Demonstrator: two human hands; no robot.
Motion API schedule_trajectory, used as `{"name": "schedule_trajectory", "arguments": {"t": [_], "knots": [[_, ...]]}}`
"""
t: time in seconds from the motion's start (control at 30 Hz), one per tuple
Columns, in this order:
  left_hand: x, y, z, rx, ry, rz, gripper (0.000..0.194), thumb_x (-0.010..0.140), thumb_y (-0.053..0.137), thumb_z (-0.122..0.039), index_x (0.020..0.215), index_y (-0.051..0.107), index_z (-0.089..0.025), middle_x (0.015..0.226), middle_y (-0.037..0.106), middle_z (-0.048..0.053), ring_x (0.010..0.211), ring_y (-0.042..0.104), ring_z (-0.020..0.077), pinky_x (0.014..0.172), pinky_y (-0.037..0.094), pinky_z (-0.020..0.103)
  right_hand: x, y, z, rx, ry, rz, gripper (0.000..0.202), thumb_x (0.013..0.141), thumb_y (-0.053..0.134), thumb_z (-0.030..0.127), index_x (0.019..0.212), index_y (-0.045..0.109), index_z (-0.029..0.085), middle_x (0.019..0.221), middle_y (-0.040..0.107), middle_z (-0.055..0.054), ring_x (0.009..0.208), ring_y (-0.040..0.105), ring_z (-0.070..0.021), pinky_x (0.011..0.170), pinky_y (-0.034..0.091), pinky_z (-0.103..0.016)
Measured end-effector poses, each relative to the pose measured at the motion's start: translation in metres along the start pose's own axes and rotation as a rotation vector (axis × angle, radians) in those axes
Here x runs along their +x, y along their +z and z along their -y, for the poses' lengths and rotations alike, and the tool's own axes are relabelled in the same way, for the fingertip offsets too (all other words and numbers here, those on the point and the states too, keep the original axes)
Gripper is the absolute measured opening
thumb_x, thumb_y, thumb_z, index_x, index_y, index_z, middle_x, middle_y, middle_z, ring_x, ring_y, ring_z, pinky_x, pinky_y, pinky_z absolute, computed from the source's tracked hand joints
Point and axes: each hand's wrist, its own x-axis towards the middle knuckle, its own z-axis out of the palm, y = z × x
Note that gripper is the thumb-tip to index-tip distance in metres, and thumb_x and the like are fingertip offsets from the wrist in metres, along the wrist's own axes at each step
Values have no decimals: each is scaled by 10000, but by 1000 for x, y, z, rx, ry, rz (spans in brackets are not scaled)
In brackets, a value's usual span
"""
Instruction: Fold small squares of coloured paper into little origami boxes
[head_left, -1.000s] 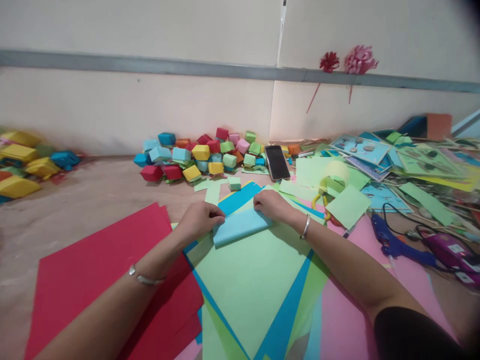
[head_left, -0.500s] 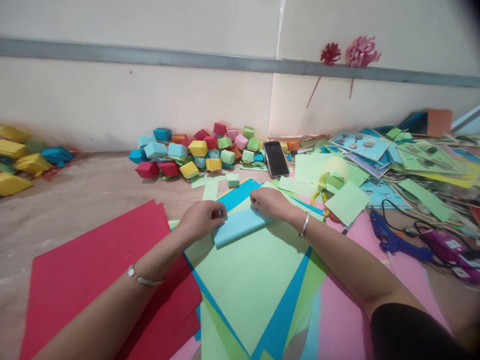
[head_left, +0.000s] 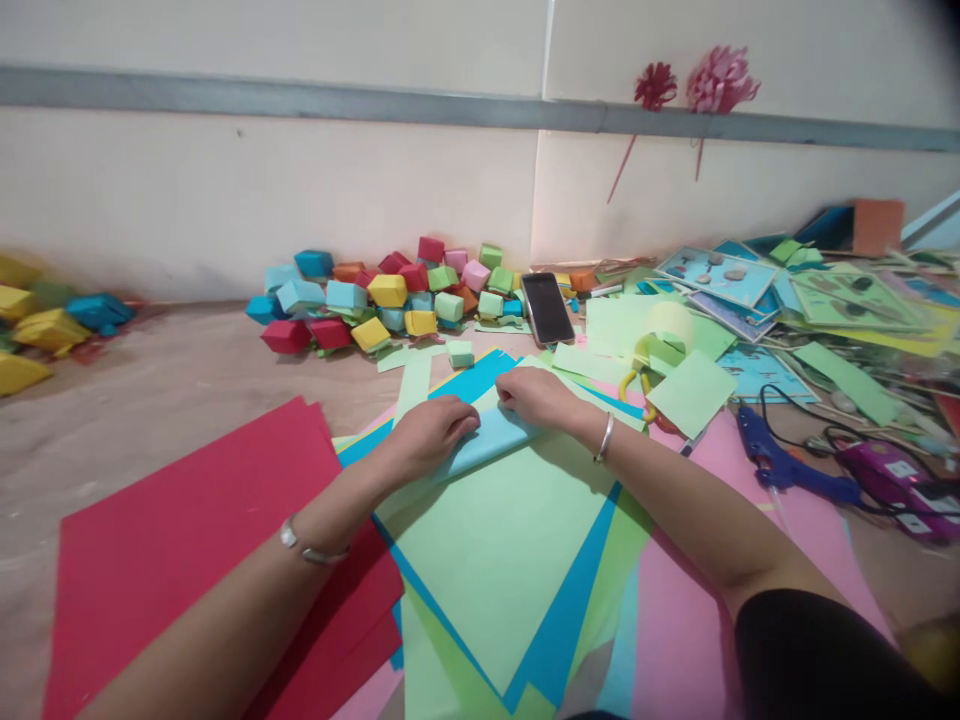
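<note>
A folded strip of light blue paper (head_left: pixel 491 442) lies slanted on a pale green sheet (head_left: pixel 480 570), which tops a stack of coloured sheets. On the strip's left part rests my left hand (head_left: pixel 435 436), fingers curled and pressed against it. My right hand (head_left: pixel 541 400) is closed at the strip's right end, its fingertips bent down at the far edge. Both hands partly cover the paper. A small pale green folded paper box (head_left: pixel 460 354) sits just beyond the stack.
Red sheets (head_left: pixel 202 540) lie at left. Many-coloured paper boxes (head_left: pixel 367 297) are heaped by the wall, near a phone (head_left: pixel 549 310). At right are yellow-handled scissors (head_left: pixel 637 390), a blue glue gun (head_left: pixel 787 470) with a cable, and piled cards (head_left: pixel 720 275).
My left hand has slid right along the light blue strip, closer to my right hand, and covers more of it. My right hand stays at the strip's right end. The view has shifted slightly.
</note>
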Motion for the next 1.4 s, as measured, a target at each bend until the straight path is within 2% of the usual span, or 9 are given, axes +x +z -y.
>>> {"name": "schedule_trajectory", "arguments": {"t": [0.13, 0.27, 0.5, 0.6, 0.7, 0.83, 1.1, 1.27, 1.4], "knots": [[10, 3, -20, 108, -217, -28, 324, 964, 421, -353, 990, 702, -195, 1034, 735, 101, 946, 654, 272, 686, 418, 314, 1, 3, -1, 3, 9, -9, 193, 899, 522, 163, 965, 703, 178, 1014, 733, -81, 899, 619, -195, 601, 266, -281], [7, 2, -31, 160, -274, 7, 245, 943, 509, -376, 987, 671, -197, 1006, 727, 95, 923, 658, 275, 645, 388, 310, 0, 2, -1, 8, 2, -18, 203, 904, 519, 162, 984, 706, 175, 1029, 733, -86, 917, 622, -201, 610, 274, -281], [-10, 6, -29, 177, -118, -13, 358, 850, 674, -459, 1068, 612, -181, 986, 652, 106, 941, 623, 297, 697, 428, 335, -1, -2, -1, 25, -2, 6, 194, 898, 526, 152, 974, 703, 171, 1009, 737, -84, 913, 623, -201, 617, 276, -282], [-10, 14, -24, 151, -35, -28, 314, 876, 644, -388, 1129, 614, -204, 988, 615, 86, 890, 607, 262, 705, 436, 329, 0, -1, -2, 24, -16, 0, 178, 896, 538, 157, 970, 699, 169, 991, 737, -81, 897, 621, -194, 616, 267, -279], [-6, 19, -19, 37, 140, 8, 192, 923, 548, -281, 1056, 677, -234, 959, 608, 62, 867, 600, 212, 726, 439, 297, 0, -1, -2, 29, -14, 3, 184, 897, 529, 148, 973, 696, 164, 985, 737, -82, 877, 614, -188, 612, 262, -279], [-5, 18, -16, -23, 292, 54, 258, 927, 484, -225, 972, 738, -239, 936, 647, 61, 881, 608, 194, 734, 433, 275, -1, -4, 1, 36, -14, 11, 203, 895, 512, 130, 981, 694, 159, 1020, 736, -81, 893, 611, -190, 611, 265, -280], [-7, 8, -10, 32, 370, 149, 372, 939, 414, -294, 1053, 768, -286, 981, 702, 51, 815, 613, 170, 693, 430, 262, -3, -9, 3, 52, -16, 23, 242, 902, 499, 111, 1020, 706, 156, 1089, 732, -89, 912, 613, -196, 620, 297, -280], [-5, 8, -17, 187, 367, 201, 506, 941, 318, -210, 1334, 622, -309, 1079, 654, 67, 834, 605, 186, 658, 422, 265, -3, -11, 4, 61, -9, 38, 250, 888, 509, 99, 1027, 711, 148, 1082, 738, -95, 904, 623, -202, 610, 293, -277], [-2, 5, -32, 344, 317, 273, 643, 864, 369, -130, 1462, 492, -330, 1087, 621, 74, 727, 576, 180, 569, 367, 280, -4, -13, 5, 59, -15, 47, 256, 879, 504, 86, 1028, 707, 135, 1078, 737, -94, 899, 622, -193, 602, 276, -274]]}}
